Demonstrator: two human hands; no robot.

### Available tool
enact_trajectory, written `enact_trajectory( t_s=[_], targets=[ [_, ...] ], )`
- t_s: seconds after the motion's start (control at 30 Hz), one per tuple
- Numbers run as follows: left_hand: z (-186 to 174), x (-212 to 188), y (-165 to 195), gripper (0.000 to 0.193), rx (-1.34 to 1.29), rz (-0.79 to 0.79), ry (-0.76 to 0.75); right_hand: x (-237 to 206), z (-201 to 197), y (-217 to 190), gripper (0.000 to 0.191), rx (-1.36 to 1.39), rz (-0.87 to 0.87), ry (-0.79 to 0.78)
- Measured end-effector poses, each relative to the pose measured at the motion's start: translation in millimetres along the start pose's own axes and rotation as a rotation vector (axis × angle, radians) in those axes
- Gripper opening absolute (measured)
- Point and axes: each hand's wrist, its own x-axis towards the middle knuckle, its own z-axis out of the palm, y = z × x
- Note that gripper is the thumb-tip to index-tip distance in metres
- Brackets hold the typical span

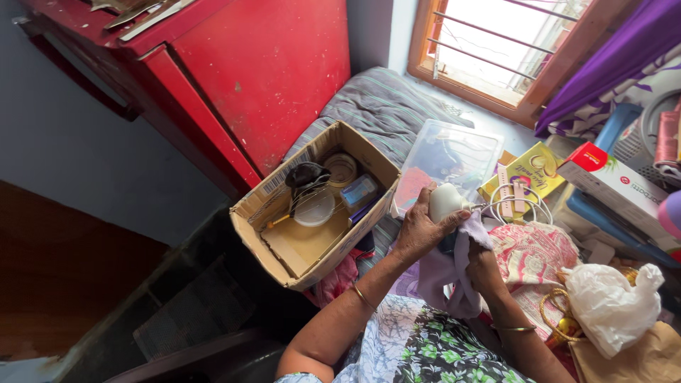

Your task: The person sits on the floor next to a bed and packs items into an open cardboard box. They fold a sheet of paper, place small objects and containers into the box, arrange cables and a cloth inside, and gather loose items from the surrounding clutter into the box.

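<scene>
Left hand (418, 230) wrapped around white handle (445, 201) of hand whisk. Right hand (481, 266) bunched in lilac cloth (447, 273), pressing it against handle. Open cardboard box (284, 206) just left.

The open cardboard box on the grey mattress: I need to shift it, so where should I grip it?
Grip the open cardboard box by its two long walls, coming from above. Its flaps stand open, and the near corner overhangs the mattress edge, so a one-sided pull would likely tip it.

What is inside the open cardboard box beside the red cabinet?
The cardboard box holds a round clear lid, a round tin, a small clear container, a dark object and thin wires. Its bare bottom shows in front; anything beneath these items is hidden.
</scene>
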Motion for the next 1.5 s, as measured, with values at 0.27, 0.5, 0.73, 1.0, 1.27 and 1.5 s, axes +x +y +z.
enact_trajectory(
  t_s=[0.27, 0.5, 0.73, 1.0, 1.27, 1.5],
  targets=[
    [-22.2, 7.9, 10.1, 0.082, -0.202, -0.015, 0.039, -5.8, 3.8, -76.0, 0.018, 0.161, -0.306, 0.138],
    [-100.9, 41.8, 21.4, 0.076, -0.099, 0.059, 0.215, -5.5, -80.3, -57.5, 0.014, 0.272, -0.379, 0.296],
    [-159.8, 109.8, -8.6, 0.080, 0.879, 0.098, 0.331, -26.1, -139.8, -18.4, 0.013, -0.009, -0.328, 0.518],
    [-158.7, 152.6, -99.0, 0.062, 1.188, 0.026, 0.153, -29.2, -142.5, 15.4, 0.019, -0.165, -0.306, 0.594],
    [-160.9, 171.2, -117.5, 0.026, 1.264, 0.167, 0.055, -41.6, -146.0, -12.6, 0.045, 0.174, -0.271, 0.561],
    [-169.1, 174.4, -123.1, 0.018, 1.302, 0.212, -0.002, -40.2, -160.4, 2.9, 0.026, 0.004, -0.245, 0.485]
  ],
)
